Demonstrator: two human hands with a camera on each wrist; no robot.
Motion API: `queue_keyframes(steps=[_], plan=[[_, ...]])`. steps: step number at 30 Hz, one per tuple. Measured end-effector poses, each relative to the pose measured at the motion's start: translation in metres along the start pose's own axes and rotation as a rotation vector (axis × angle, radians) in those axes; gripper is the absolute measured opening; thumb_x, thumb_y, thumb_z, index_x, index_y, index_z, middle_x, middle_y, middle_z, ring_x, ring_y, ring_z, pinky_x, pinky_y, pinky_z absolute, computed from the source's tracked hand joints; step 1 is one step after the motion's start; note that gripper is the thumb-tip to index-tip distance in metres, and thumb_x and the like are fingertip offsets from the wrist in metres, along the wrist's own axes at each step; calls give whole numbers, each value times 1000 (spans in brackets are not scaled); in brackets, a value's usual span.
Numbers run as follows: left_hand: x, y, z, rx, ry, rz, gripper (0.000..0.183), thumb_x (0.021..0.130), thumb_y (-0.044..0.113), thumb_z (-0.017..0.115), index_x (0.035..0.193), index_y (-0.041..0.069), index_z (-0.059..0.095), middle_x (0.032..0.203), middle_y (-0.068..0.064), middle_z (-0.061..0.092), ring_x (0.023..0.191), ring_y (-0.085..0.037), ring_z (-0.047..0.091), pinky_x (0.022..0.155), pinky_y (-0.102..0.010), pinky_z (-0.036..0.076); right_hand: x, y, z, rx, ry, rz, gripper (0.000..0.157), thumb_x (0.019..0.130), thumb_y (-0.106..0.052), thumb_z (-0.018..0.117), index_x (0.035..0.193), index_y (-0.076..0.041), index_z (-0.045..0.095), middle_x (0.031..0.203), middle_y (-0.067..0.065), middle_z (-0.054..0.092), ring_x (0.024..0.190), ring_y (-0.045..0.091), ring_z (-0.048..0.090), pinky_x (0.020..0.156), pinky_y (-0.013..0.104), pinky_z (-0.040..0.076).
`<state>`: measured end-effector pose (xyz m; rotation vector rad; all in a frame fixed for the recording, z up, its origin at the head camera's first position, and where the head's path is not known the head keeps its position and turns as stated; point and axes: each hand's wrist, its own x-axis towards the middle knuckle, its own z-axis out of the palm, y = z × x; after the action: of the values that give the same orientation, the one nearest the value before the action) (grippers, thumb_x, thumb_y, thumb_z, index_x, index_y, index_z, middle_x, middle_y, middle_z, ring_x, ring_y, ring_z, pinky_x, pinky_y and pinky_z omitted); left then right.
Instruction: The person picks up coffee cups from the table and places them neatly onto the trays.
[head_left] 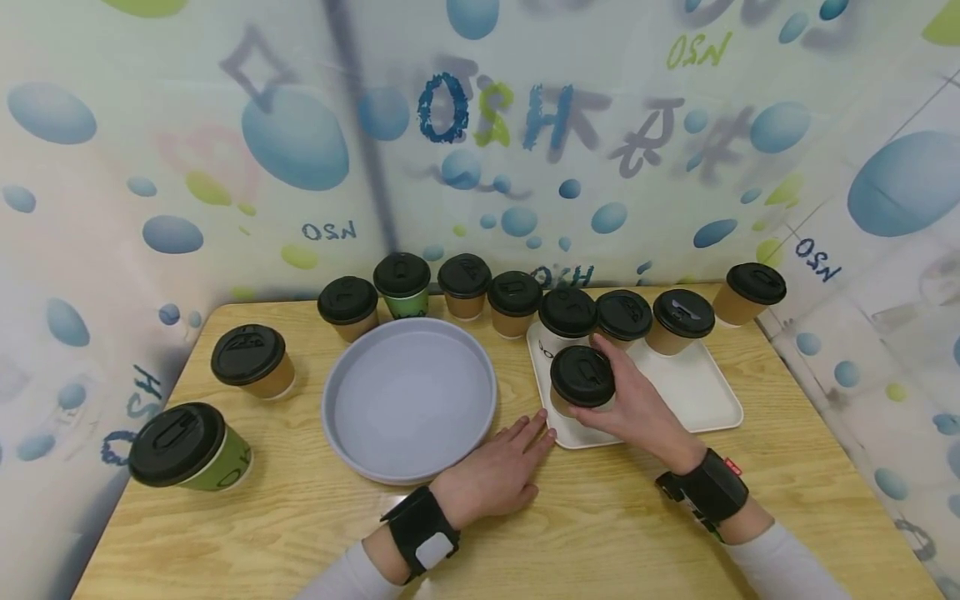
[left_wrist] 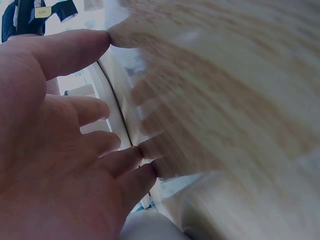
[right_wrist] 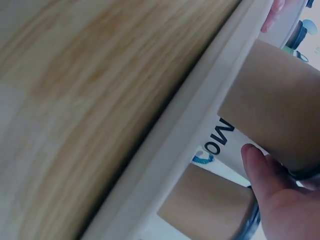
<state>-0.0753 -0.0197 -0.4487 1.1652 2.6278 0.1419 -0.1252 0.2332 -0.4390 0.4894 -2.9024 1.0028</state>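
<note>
Clamping a black-lidded brown cup (head_left: 582, 377) at the near-left corner of the white tray (head_left: 697, 390), the right grip (head_left: 637, 408) seems partway through setting or lifting it, so the next move probably calls for a level hold. Fingers straight, the left grip (head_left: 495, 475) lies by that corner; along the tray's far edge stand 3 other lidded cups (head_left: 624, 317), contents hidden.

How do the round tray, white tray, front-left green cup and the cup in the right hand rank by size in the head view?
Round tray and white tray: too close to rank, white partly covered
Front-left green cup, though nearness may enlarge it
Cup in the right hand
</note>
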Motion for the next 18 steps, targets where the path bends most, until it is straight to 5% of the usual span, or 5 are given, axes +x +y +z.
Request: queue_keyframes(steps=[5,9,13,16,18], plan=[[0,0,-1,-14,-5,-5,69,102,32,64,161,10,37,170,-13,23,150,-29,36,119,-38,35,-9,3,-11,-4,14,-13,117,76,-47,91,163,-6,24,157,20,41,140,39,44,109,61,42],[-2,-1,0,-10,-3,-7,69,102,32,64,161,10,37,170,-14,22,151,-29,36,120,-37,34,-18,13,-29,-9,78,-42,104,81,-40,88,163,-10,30,156,19,42,139,40,44,108,60,42],[-2,-1,0,-12,-2,-9,70,102,32,64,162,10,36,170,-14,21,151,-29,35,119,-38,35,-22,31,-53,27,257,-111,78,90,-20,78,158,-6,40,152,20,48,138,35,46,114,36,38],[-2,0,-1,-26,-6,-12,70,102,32,65,162,11,35,171,-13,20,151,-29,35,119,-40,36,-20,45,-72,59,415,-139,64,94,-9,70,153,-2,46,147,22,52,136,15,47,111,15,32],[-2,0,-1,-37,-12,-15,71,101,32,65,162,11,35,171,-13,20,151,-29,35,119,-40,36,-19,54,-84,80,501,-128,59,96,-7,67,151,0,48,145,24,54,133,3,47,110,13,33]])
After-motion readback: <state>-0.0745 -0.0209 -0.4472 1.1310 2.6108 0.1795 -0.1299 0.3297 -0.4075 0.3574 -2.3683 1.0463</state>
